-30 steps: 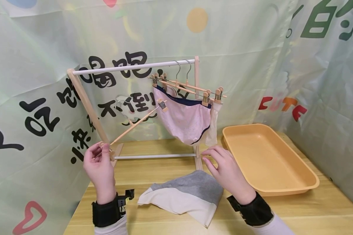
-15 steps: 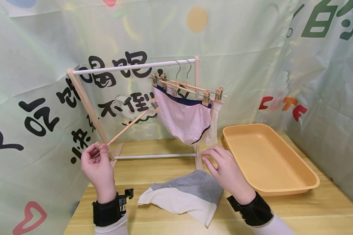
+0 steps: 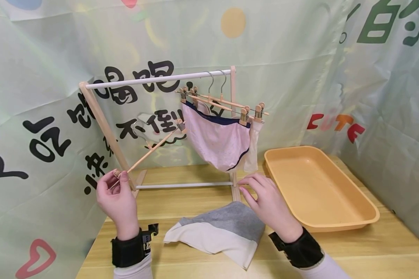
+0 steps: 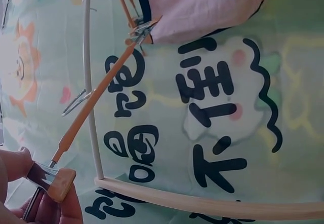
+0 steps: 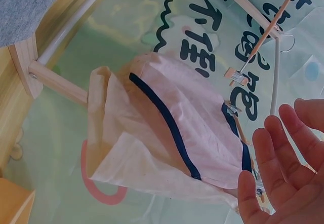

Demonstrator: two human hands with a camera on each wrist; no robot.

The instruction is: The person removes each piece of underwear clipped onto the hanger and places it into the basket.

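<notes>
"Wooden clip hanger [image 3: 150, 152] at nine o'clock: how does the left hand [image 3: 120, 201] hold it?"

"By its near clip [image 4: 62, 184], pinched at eight o'clock, so the bar slants towards two, below the rail [image 3: 143, 80]. Gripping that end probably leaves the far clip [image 5: 236, 76] accessible. Whether the pinched clip is spread, I cannot tell."

"And the grey-and-white garment [image 3: 230, 224] at six?"

"It lies on the table [image 3: 185, 267] between the hands, perhaps for easy reach."

"Why are the pink briefs [image 3: 214, 141] mid-dial?"

"Another hanger [image 3: 216, 104], hooked on the rail, grips their navy waistband [image 3: 218, 119]; two spaced clips [image 3: 244, 116] likely stop it sagging. Some pale cloth [image 3: 253, 151] hangs behind."

"The right hand [image 3: 267, 201], between four and five?"

"Fingers relaxed, slightly apart, holding nothing; perhaps poised to help."

"Orange tray [image 3: 335, 226], four o'clock?"

"Probably set aside there so it crowds neither hand."
</notes>
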